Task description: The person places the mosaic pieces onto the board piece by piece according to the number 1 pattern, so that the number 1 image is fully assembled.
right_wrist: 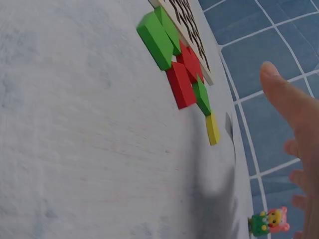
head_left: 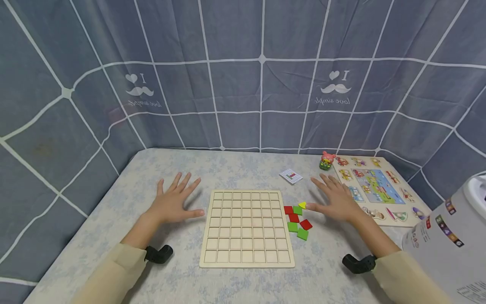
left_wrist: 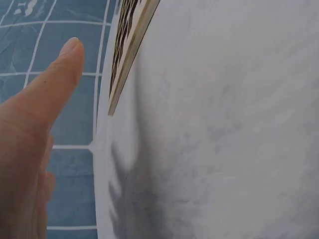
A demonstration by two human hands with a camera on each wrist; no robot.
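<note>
Spread Wide and Holding Nothing!

Out over the bench [head_left: 247, 285], just left of the board [head_left: 247, 229], the left grip [head_left: 172, 206]: fingers fanned, nothing caught, thumb aimed inward at the frame. Raised off the surface, too, going by the left wrist view! Across to the other side, the right grip [head_left: 337, 202], likewise splayed, likewise without a catch; thumb right beside the yellow tile [head_left: 302, 205] from overhead, yet apart from it in the right wrist view.

To the board now! Lying flat between both, squared up, every cell bare, probably centred for equal reach from either side. Close by its right edge, red tiles [head_left: 294, 218] and green tiles [head_left: 302, 234], some at odd angles, more scattered than ordered; likely there to be handy for the right without covering any cells.

Beyond, the small card [head_left: 291, 176], coloured marks facing up, perhaps placed for easy reading. Farther right, the toy [head_left: 327, 161] next to the puzzle [head_left: 381, 188], then the white bin [head_left: 444, 236] at the near corner: seemingly kept out of the way.
</note>
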